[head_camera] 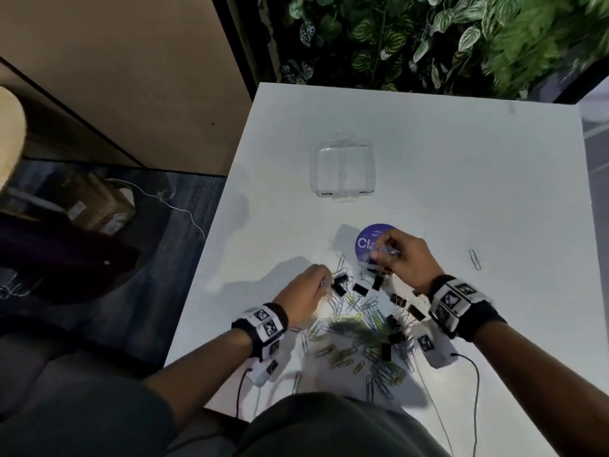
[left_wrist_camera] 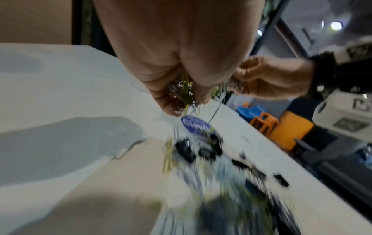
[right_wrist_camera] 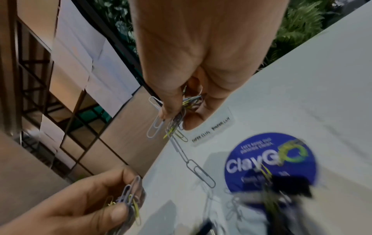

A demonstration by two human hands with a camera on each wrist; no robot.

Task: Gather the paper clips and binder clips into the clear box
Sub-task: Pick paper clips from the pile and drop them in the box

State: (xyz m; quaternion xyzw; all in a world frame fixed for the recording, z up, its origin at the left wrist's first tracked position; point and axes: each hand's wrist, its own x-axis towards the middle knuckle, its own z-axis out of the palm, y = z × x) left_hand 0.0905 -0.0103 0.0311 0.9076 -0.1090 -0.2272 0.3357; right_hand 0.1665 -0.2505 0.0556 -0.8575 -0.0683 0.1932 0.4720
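A heap of silver, blue and yellow paper clips (head_camera: 359,338) mixed with black binder clips (head_camera: 360,288) lies on the white table (head_camera: 461,179) close to me. My left hand (head_camera: 313,291) grips a bunch of paper clips (left_wrist_camera: 184,93) just above the heap's left side. My right hand (head_camera: 398,255) pinches another bunch of paper clips (right_wrist_camera: 181,114), and a chain of linked clips (right_wrist_camera: 199,171) dangles from it. The clear box (head_camera: 342,168) sits farther back on the table, with labels (right_wrist_camera: 211,130) on its near wall.
A round blue sticker (head_camera: 369,242) lies under my right hand. One stray paper clip (head_camera: 475,258) lies to the right. Plants (head_camera: 428,37) line the far table edge. The floor, cartons (head_camera: 95,206) and a cable are off the left edge.
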